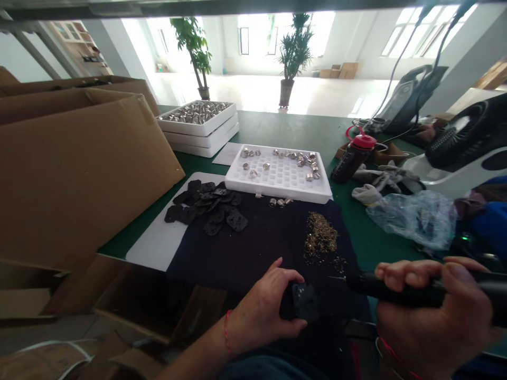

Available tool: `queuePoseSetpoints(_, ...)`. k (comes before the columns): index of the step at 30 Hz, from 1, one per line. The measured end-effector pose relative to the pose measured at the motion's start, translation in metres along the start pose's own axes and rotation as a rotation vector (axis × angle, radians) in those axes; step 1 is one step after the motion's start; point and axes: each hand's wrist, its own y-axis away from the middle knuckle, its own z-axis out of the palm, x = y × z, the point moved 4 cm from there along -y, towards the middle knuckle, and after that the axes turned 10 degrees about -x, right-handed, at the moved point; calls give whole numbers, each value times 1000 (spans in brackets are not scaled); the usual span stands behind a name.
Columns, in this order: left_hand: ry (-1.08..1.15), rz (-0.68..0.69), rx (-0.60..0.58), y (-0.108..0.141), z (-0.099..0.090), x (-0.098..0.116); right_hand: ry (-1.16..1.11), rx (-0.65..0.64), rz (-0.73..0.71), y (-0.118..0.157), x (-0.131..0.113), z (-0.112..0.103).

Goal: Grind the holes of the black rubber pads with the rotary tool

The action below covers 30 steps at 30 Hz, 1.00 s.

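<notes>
So, left to right: cardboard sheets [75,179] sit by the green counter [368,237], and black perforated plates [206,208] lie piled on a white foam board [150,248]. Left hand [263,311] is closed, fingers curled over another black plate [304,302] at the near edge of a dark cloth [253,253]. Past a foam tray [285,179] of metal fittings [297,157] and gold-coloured shavings [320,236], right hand [431,311] is wrapped around a black pen-style rotary tool [358,282], tip just beside that plate.

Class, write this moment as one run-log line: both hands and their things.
left hand: black plate | right hand: black handheld tool | near: gold shavings
</notes>
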Motion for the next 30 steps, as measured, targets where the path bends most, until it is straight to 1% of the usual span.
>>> queuePoseSetpoints(4, 0, -10, -4, 0, -1, 0, -6, 61, -44, -5, 13, 1)
queuePoseSetpoints(9, -2, -44, -33, -1, -3, 0, -26, 44, -35, -11, 26, 5)
queuePoseSetpoints(14, 6, -66, -43, -1, -3, 2, -44, 33, -21, -14, 33, 5)
queuePoseSetpoints(25, 35, -60, -26, -1, -4, 1, -64, 14, 3, -14, 31, 7)
queuePoseSetpoints(30, 50, -42, -17, 0, -2, 0, -70, 17, 19, -5, 19, 7)
